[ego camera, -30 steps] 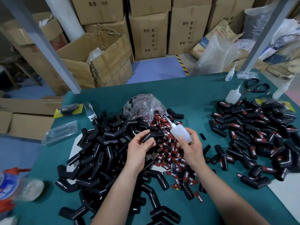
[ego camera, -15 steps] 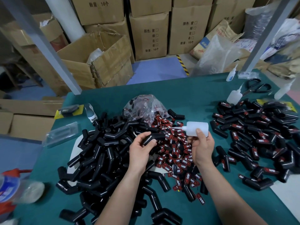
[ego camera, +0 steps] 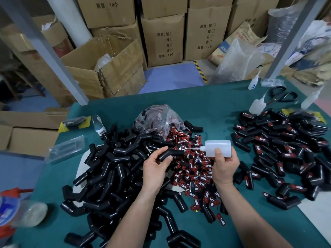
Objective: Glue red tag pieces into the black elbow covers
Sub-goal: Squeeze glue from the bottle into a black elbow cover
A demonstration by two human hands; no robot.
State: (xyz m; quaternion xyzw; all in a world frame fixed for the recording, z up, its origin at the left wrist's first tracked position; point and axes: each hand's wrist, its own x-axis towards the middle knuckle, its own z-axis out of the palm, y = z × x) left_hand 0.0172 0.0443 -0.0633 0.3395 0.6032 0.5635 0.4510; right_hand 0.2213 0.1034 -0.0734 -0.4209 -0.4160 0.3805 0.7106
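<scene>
My left hand [ego camera: 156,167] grips a black elbow cover [ego camera: 170,153] above the table's middle. My right hand [ego camera: 224,167] holds a white glue bottle [ego camera: 218,148] lying sideways, its nozzle tip touching the right end of that cover. Below both hands lies a heap of red tag pieces [ego camera: 195,174] printed with white lettering. A big pile of bare black elbow covers [ego camera: 107,176] fills the left side. At the right sits a pile of covers with red tags on them [ego camera: 279,151].
A clear plastic bag of tags [ego camera: 157,119] stands behind the heap. Spare glue bottles [ego camera: 258,106], scissors [ego camera: 281,95] and a clear plastic package [ego camera: 66,149] lie on the green table [ego camera: 211,108]. Cardboard boxes [ego camera: 111,68] stand beyond the table's far edge.
My right hand swung the glue bottle from upright to sideways and brought its nozzle to the cover. My left hand lifted the cover out of the pile and turned it toward the nozzle.
</scene>
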